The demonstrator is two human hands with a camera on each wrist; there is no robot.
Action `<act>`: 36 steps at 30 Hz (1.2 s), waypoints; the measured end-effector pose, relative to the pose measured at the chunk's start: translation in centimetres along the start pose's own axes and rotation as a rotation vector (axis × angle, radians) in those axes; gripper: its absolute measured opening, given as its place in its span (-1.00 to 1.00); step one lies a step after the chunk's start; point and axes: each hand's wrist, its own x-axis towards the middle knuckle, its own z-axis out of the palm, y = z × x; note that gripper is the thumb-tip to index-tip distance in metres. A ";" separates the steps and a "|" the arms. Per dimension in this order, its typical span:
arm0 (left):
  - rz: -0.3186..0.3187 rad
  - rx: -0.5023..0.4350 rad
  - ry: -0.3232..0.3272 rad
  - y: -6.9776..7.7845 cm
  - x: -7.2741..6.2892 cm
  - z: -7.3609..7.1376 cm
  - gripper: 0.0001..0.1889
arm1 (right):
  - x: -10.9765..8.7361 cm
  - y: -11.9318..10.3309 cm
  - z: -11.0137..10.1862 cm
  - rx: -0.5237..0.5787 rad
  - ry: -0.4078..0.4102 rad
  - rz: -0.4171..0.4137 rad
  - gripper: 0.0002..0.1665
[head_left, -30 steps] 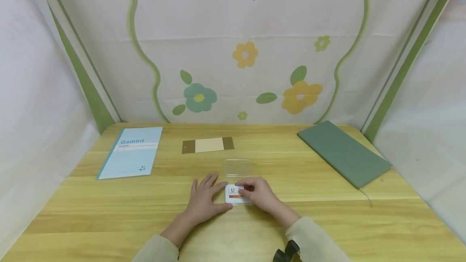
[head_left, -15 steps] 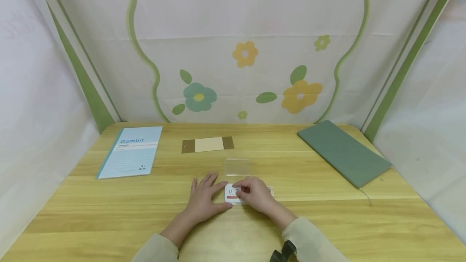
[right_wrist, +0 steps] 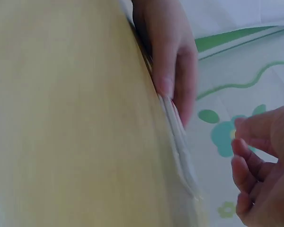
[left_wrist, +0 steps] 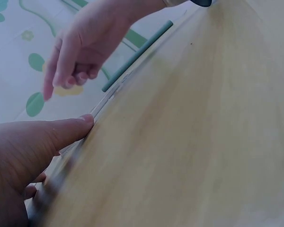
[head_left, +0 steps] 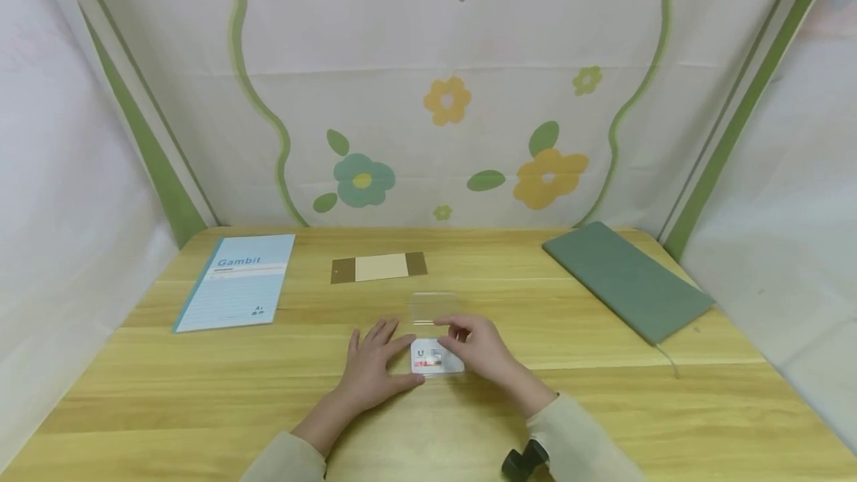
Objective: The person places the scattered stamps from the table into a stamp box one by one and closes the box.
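Flower-printed white cloth [head_left: 368, 36] hangs behind the wooden table [head_left: 214, 393], where a person works with two bare hands. Spread wide, the left hand [head_left: 372, 370] sets thumb and forefinger against the near and far corners of a white card [head_left: 431, 360] lying just to its right, the other fingers fanned out away from the body. Over the card's opposite end hovers the right hand [head_left: 483, 352], forefinger reaching out, thumb apart from it, the remaining fingers loosely bent, and I see nothing in its grasp. Right by that forefinger's tip lies a clear plastic panel [head_left: 431, 307]; whether it joins the card I cannot tell. Beyond the left hand rests a brown-and-cream tag [head_left: 379, 267], and farther to that hand's left a pale blue notebook [head_left: 234, 283] marked "Gambit". Well off to the right hand's right, a green notebook [head_left: 628, 283] sits askew
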 end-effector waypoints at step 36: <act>-0.010 -0.019 -0.012 0.0 -0.1 -0.2 -0.33 | -3.4 5.7 -3.8 -0.147 0.081 0.195 -0.87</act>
